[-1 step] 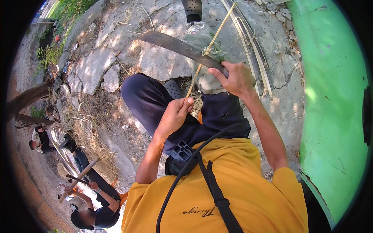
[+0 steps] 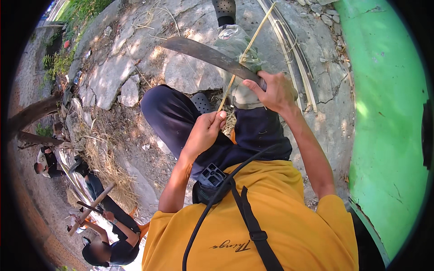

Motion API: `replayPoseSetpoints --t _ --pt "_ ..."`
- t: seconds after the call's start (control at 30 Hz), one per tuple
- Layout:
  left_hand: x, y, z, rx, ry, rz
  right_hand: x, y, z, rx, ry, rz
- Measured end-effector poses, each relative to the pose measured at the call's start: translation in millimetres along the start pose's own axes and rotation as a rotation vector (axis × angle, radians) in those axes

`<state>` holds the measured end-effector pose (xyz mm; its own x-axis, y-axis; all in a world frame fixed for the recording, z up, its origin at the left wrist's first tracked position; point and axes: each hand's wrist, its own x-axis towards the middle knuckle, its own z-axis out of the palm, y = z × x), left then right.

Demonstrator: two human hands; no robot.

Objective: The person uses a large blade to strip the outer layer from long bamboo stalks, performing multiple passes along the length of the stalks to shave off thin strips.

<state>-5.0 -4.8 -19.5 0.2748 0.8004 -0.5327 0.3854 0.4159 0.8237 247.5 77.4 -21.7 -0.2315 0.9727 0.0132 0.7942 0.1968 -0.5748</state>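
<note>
My left hand [image 2: 206,131] pinches the near end of a thin, pale bamboo strip [image 2: 258,34] between thumb and fingers. The strip runs away from me, up and to the right. Gripped in my right hand [image 2: 274,91] is a machete [image 2: 201,54] with a long, dark, curved blade pointing left. Its blade crosses the strip close to the handle, above my right leg. A tuft of pale shavings [image 2: 243,58] clings to the strip just beyond the blade. Under the blade and strip, a greenish cloth wrap [image 2: 246,97] covers that leg.
Long split bamboo strips [image 2: 289,49] lie on cracked concrete [image 2: 190,74] at the far right. A green wall [image 2: 384,117] closes off the right side. Two people sit at the lower left; the nearer person [image 2: 122,244] holds a stick [image 2: 97,201] and a dark blade.
The shaving tuft by the blade looks smaller and sits slightly farther out along the strip. Both hands are in almost the same place.
</note>
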Motion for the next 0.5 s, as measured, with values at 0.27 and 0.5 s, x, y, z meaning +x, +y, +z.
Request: replayPoseSetpoints --t 0.27,0.5 --pt "-24 7 0 0.108 0.093 0.046 0 8 2 -0.078 0.022 -0.025" --pt "-2 11 10 0.055 0.096 0.137 -4 1 8 -0.074 0.045 -0.041"
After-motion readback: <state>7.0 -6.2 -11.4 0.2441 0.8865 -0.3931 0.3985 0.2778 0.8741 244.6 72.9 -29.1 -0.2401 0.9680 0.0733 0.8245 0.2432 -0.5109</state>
